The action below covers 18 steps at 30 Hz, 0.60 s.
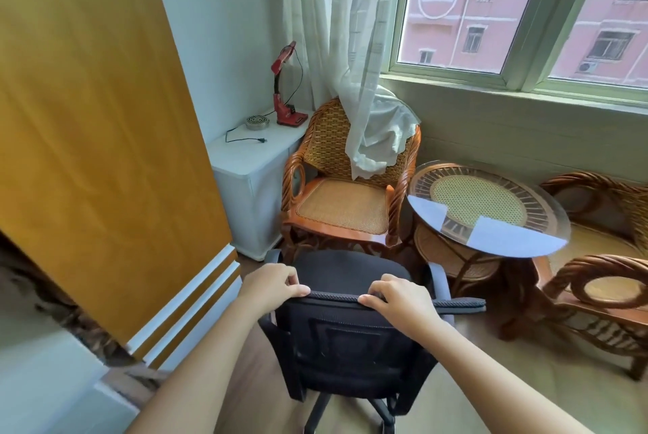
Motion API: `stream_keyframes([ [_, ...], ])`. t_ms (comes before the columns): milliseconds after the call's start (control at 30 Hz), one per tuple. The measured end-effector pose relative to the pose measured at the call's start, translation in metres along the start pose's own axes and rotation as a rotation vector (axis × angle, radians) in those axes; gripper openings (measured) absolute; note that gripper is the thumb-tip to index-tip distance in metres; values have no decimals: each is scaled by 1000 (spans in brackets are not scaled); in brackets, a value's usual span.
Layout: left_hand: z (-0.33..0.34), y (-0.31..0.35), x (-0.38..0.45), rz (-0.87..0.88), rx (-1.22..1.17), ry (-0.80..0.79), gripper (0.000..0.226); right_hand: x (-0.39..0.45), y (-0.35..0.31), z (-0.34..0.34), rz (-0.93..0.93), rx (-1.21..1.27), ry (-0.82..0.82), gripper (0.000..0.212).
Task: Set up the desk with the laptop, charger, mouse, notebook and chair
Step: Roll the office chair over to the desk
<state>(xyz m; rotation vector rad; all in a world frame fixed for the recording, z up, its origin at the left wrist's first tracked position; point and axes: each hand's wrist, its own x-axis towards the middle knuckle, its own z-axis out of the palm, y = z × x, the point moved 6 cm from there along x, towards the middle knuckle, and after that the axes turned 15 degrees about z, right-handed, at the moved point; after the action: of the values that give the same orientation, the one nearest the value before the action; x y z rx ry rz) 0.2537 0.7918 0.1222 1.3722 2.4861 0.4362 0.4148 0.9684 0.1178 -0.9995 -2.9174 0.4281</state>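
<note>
Both hands grip the top edge of the black office chair's (pixel 345 339) backrest, the left hand (pixel 271 284) and right hand (pixel 398 298) with fingers curled over it. That chair stands on the floor just before a wicker armchair (pixel 345 195), with a round glass-topped table (pixel 487 212) to the right and a white cabinet (pixel 252 167) to the left.

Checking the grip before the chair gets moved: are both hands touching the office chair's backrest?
Touching. The head view shows the left hand and right hand with fingers curled over the top edge of the black office chair.
</note>
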Motion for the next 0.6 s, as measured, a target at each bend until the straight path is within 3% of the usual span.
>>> stream_keyframes([
  [433, 40, 62, -174, -128, -71, 93, 27, -156, 3, 17, -161, -23, 25, 37],
  [600, 67, 91, -234, -184, -100, 63, 31, -201, 21, 17, -210, -5, -40, 35],
])
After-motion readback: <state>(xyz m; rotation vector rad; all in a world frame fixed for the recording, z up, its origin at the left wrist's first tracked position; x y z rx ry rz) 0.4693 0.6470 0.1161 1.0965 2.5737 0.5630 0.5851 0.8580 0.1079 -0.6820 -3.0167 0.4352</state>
